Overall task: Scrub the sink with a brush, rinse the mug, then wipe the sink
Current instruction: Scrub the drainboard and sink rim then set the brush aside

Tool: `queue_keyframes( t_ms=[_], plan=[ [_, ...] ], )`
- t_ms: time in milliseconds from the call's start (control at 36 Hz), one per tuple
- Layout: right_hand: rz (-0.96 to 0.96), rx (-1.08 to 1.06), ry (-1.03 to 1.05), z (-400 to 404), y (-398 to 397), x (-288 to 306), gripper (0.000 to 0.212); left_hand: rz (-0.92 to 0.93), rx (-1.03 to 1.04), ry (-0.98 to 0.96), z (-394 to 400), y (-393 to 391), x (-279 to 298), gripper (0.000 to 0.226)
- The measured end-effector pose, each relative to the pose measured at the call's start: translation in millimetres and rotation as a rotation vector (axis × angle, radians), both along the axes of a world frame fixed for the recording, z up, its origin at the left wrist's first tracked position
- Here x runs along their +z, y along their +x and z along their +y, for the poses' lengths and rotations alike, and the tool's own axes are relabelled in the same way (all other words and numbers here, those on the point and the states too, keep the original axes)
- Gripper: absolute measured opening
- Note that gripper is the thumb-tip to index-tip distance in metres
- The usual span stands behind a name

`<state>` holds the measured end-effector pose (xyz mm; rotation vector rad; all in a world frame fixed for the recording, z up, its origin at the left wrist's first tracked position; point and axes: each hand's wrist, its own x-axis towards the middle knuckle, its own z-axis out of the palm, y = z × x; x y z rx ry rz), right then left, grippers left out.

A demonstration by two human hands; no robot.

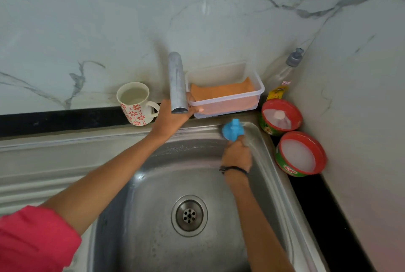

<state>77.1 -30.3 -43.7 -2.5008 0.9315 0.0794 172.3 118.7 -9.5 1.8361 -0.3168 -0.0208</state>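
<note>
Reaching forward, my left hand [173, 116] grips the tap [178, 83], while my right hand [237, 153] clenches the blue brush [232, 129] against the sink [266, 162] wall.

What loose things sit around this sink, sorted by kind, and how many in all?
Mug: 1
Blue brush: 1
Clear tub with orange cloth: 1
Red-rimmed soap tubs: 2
Pump bottle: 1
Total: 6
</note>
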Motion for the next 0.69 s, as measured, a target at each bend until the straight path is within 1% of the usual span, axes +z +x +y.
queue_keyframes(
  t_ms=[83, 139, 194, 306, 333, 389, 444, 556, 694],
  plan=[
    [0.041, 0.263, -0.080, 34, 2, -2, 0.044, -0.003, 0.006, -0.003, -6, 0, -3, 0.021],
    [0.062, 0.354, -0.126, 34, -2, -4, 0.044, -0.003, 0.003, -0.001, -11, 1, -3, 0.017],
    [0.052, 0.312, -0.135, 13, -4, -4, 0.044, -0.015, -0.013, 0.020, -14, 1, -2, 0.014],
    [0.003, 0.025, -0.081, -45, 2, 4, 0.038, 0.001, -0.029, 0.083, -16, 3, -5, 0.012],
    [-0.006, -0.010, -0.084, -53, 2, 5, 0.038, 0.003, -0.029, 0.089, -16, 3, -6, 0.011],
    [0.003, -0.014, -0.118, -57, -6, 6, 0.039, -0.008, -0.031, 0.116, -18, 2, -9, 0.011],
    [0.023, -0.024, -0.120, -49, -21, 1, 0.040, -0.049, -0.024, 0.153, -22, -1, -9, 0.016],
    [0.084, -0.036, -0.157, -31, -43, -6, 0.041, -0.134, 0.038, 0.258, -26, -5, -10, 0.019],
    [0.029, -0.071, -0.066, -47, -2, 7, 0.039, -0.117, 0.059, 0.343, -28, -6, -11, 0.019]
  ],
)
